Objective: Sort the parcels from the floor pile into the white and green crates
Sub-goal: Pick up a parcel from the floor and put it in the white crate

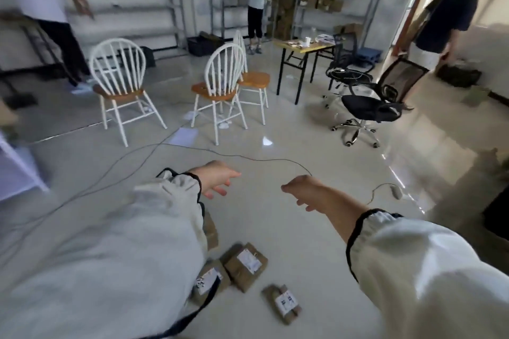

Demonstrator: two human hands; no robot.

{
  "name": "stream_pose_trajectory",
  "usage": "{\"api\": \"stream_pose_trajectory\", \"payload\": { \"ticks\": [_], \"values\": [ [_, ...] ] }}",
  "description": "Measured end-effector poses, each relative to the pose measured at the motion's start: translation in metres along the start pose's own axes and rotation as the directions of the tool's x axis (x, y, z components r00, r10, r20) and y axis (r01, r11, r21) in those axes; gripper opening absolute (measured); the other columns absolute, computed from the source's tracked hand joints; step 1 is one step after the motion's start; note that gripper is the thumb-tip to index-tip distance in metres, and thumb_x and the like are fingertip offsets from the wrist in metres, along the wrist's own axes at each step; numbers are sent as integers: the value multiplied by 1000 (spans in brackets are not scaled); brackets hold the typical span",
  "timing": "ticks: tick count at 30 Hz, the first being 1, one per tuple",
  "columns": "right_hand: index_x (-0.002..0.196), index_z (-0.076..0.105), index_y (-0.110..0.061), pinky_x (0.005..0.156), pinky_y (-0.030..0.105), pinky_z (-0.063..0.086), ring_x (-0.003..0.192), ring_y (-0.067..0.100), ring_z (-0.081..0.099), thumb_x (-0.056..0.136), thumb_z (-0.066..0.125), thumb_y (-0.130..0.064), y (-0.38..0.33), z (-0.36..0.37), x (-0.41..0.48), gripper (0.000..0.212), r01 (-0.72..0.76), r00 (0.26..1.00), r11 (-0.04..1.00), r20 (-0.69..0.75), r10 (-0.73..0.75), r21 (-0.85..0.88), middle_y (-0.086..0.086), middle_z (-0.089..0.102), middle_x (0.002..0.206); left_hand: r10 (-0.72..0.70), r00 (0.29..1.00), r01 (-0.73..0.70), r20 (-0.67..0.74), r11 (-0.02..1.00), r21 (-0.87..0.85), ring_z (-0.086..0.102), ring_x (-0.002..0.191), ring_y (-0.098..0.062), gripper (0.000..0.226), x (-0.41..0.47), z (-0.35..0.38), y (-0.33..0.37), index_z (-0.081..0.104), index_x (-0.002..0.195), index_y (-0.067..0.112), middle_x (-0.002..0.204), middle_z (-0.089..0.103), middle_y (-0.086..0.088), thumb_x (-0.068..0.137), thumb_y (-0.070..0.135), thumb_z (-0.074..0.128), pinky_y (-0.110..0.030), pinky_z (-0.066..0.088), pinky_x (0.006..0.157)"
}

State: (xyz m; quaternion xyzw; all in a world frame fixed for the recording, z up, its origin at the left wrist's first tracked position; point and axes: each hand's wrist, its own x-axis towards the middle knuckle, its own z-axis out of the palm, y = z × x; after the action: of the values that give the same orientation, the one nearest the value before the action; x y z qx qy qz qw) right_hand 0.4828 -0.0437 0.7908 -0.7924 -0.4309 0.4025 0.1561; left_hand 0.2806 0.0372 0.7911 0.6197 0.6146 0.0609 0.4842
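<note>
Parcels (246, 265) lie scattered on the floor (275, 231) beneath my outstretched arms, some hidden under my left sleeve (124, 242). My left hand (217, 177) and right hand (303, 190) are empty, fingers loose. I might miss a covered parcel, or trip on the cable (165, 146) ahead.

Loose off-white sleeves of a light, crinkled fabric are worn on both arms. The left sleeve (124, 242) and the right sleeve (427, 270) are each gathered into an elasticated cuff edged with dark trim (black or navy, hard to tell). A dark strip (203, 308) is seen along the left sleeve's lower edge. The hands are left bare.
</note>
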Motion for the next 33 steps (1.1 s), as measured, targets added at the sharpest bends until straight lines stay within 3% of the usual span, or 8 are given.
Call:
{"api": "stream_pose_trajectory", "payload": {
  "ticks": [4, 8, 10, 14, 19, 25, 28, 33],
  "values": [
    [127, 55, -1, 84, 34, 50, 111, 31, 60, 91, 54, -34, -46, 46, 36, 48, 49, 992, 993, 121, -36, -106, 16, 61, 120, -130, 988, 117, -83, 983, -142, 58, 75, -20, 42, 4, -36, -57, 52, 123, 12, 107, 59, -5, 91, 40, 55, -26, 42, 62],
    [130, 49, -2, 83, 33, 46, 114, 30, 57, 93, 54, -34, -77, 87, 65, 49, 144, 959, 973, 268, -92, -181, 15, 57, 123, -264, 956, 224, -128, 939, -259, 54, 69, -20, 30, 8, -57, -99, 59, 105, 11, 97, 59, -6, 91, 39, 56, -24, 36, 59],
    [131, 47, -4, 80, 32, 43, 115, 30, 55, 94, 54, -34, -89, 99, 79, 48, 187, 939, 960, 326, -113, -207, 16, 55, 126, -325, 937, 261, -132, 897, -357, 53, 66, -18, 23, 10, -61, -113, 57, 92, 13, 88, 57, -5, 93, 36, 56, -23, 36, 57],
    [128, 49, -2, 73, 30, 41, 99, 26, 55, 93, 54, -30, -104, 108, 107, 45, 250, 906, 933, 401, -132, -257, 13, 56, 112, -404, 906, 300, -128, 824, -480, 55, 68, -17, 19, 23, -62, -122, 55, 97, 14, 85, 56, -2, 94, 32, 55, -21, 43, 53],
    [127, 51, -1, 74, 31, 41, 95, 25, 53, 93, 51, -29, -96, 115, 144, 44, 251, 895, 916, 435, -98, -312, 14, 56, 113, -448, 887, 365, -114, 829, -425, 62, 86, -19, 27, 54, -42, -127, 53, 113, 18, 108, 60, -1, 94, 37, 50, -30, 43, 73],
    [130, 48, -3, 75, 32, 41, 99, 26, 55, 94, 51, -33, -59, 134, 189, 47, 230, 897, 912, 438, -63, -339, 16, 56, 123, -425, 905, 394, -12, 848, -353, 57, 81, -18, 17, 105, 4, -132, 50, 87, 18, 102, 53, -1, 99, 27, 42, -26, 44, 64],
    [128, 50, -1, 71, 31, 41, 92, 28, 53, 95, 50, -34, -25, 150, 224, 47, 217, 903, 910, 426, -50, -352, 14, 54, 106, -396, 918, 372, -18, 878, -300, 59, 83, -19, 18, 152, 38, -146, 50, 103, 13, 104, 57, -2, 97, 30, 46, -24, 43, 57],
    [124, 52, 1, 71, 32, 41, 88, 28, 53, 94, 50, -32, 66, 197, 307, 45, 121, 932, 923, 361, 21, -366, 13, 54, 99, -389, 916, 402, 101, 875, -270, 62, 98, -22, 37, 251, 124, -207, 51, 121, 11, 117, 59, -5, 95, 38, 49, -27, 48, 75]
  ]
}}
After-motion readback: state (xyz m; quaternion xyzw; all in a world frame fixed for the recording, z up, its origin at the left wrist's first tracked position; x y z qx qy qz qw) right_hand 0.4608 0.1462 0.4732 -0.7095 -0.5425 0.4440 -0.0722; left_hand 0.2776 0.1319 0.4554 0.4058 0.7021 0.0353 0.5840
